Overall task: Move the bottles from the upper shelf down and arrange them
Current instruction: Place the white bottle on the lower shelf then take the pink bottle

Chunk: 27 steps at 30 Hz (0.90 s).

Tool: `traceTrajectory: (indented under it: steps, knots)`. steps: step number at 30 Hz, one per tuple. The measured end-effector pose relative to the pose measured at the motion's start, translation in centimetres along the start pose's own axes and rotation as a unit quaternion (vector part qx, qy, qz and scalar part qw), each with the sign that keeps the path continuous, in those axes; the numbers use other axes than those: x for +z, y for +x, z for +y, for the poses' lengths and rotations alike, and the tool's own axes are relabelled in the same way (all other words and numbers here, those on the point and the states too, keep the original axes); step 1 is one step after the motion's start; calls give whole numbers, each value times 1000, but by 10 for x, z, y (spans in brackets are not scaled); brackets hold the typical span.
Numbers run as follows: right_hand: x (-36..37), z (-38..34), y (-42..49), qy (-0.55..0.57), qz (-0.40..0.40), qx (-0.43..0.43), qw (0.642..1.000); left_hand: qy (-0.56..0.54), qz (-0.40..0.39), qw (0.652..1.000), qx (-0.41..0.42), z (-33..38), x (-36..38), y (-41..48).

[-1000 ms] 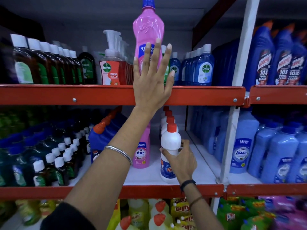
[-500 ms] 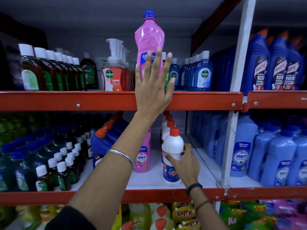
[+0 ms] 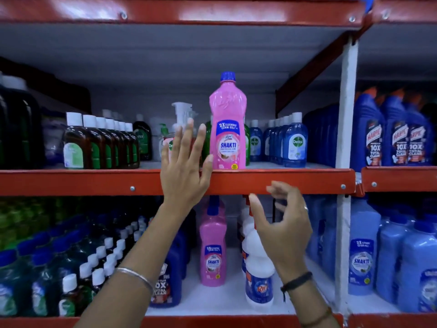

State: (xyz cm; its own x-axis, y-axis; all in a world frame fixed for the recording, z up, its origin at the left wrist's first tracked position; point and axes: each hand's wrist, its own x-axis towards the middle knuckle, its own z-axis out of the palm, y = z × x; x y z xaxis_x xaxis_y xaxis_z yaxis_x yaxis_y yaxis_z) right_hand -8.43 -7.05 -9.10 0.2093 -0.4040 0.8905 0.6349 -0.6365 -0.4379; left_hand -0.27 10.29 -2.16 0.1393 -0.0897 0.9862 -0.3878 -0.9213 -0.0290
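A tall pink Shakti bottle (image 3: 227,129) with a blue cap stands upright at the front edge of the upper shelf (image 3: 283,179). My left hand (image 3: 185,166) is raised just left of it, fingers spread, the thumb close to the bottle's base; it holds nothing. My right hand (image 3: 285,223) hovers below the shelf's red rail, fingers curled and apart, empty. On the lower shelf (image 3: 212,301) stand another pink Shakti bottle (image 3: 212,252) and a row of white bottles with red caps (image 3: 257,275), partly hidden by my right hand.
Brown bottles (image 3: 99,145) and a pump dispenser (image 3: 182,114) stand left on the upper shelf, blue Dettol bottles (image 3: 293,143) right. A white upright post (image 3: 346,138) divides the bays. Blue Harpic bottles (image 3: 397,138) and light blue Shakti bottles (image 3: 364,256) fill the right bay.
My right hand has let go of the white bottle and risen to just under the upper rail. My left hand has shifted left, off the pink bottle's front. The view has tilted upward.
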Motion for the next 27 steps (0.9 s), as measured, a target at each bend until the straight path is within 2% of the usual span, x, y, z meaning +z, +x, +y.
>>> traceTrajectory:
  steps: [4, 9, 13, 18, 22, 27]
  knots:
    - [35, -38, 44, -45, 10, -34, 998, 23, -3, 999, -27, -29, -11, -6]
    - [83, -59, 85, -191, -46, 20, 980, 44, -9, 999, -23, -48, -18, -9]
    - [100, -63, 94, -228, -57, 41, 971, 41, -3, 999, -20, -47, -17, -9]
    - [92, -63, 97, -161, -51, 88, 982, 43, -5, 999, -12, -50, -17, -10]
    - [74, -64, 96, -32, 12, 109, 993, 40, -3, 999, -13, -50, -16, -10]
    - [43, -72, 94, 99, 82, 114, 985, 32, -3, 999, -12, -50, -15, -10]
